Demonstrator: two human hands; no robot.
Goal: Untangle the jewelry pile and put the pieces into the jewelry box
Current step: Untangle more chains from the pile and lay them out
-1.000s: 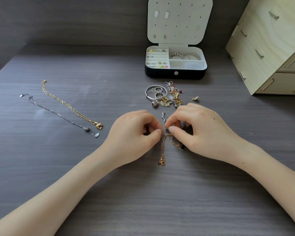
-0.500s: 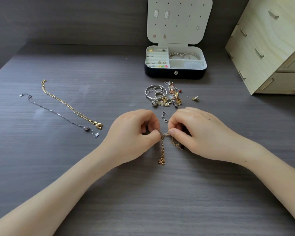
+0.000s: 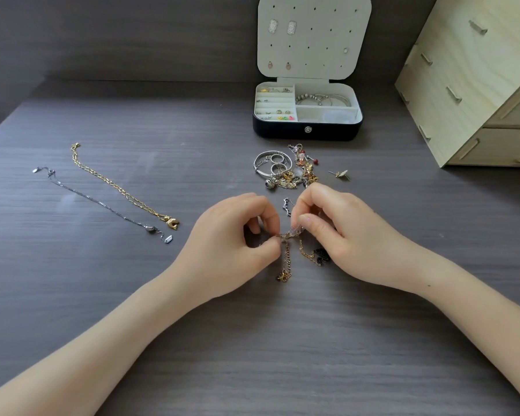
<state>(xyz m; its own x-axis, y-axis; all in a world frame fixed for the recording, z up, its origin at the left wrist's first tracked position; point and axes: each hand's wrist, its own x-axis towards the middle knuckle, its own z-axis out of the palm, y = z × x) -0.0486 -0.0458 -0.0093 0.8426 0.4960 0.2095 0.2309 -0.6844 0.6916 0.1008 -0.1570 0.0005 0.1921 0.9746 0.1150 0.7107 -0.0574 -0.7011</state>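
Two hands, the left hand (image 3: 231, 244) and the right hand (image 3: 342, 235), pinch a knotted gold chain (image 3: 286, 259) at mid-frame, below the jewelry pile (image 3: 285, 171) and the jewelry box (image 3: 306, 132) (open, top centre), and tugging outward too hard could tighten the knot or snap a link.

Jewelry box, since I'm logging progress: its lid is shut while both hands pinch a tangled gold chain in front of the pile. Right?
No. The head view shows the jewelry box with its lid open. The left hand and right hand do pinch the tangled gold chain in front of the pile.
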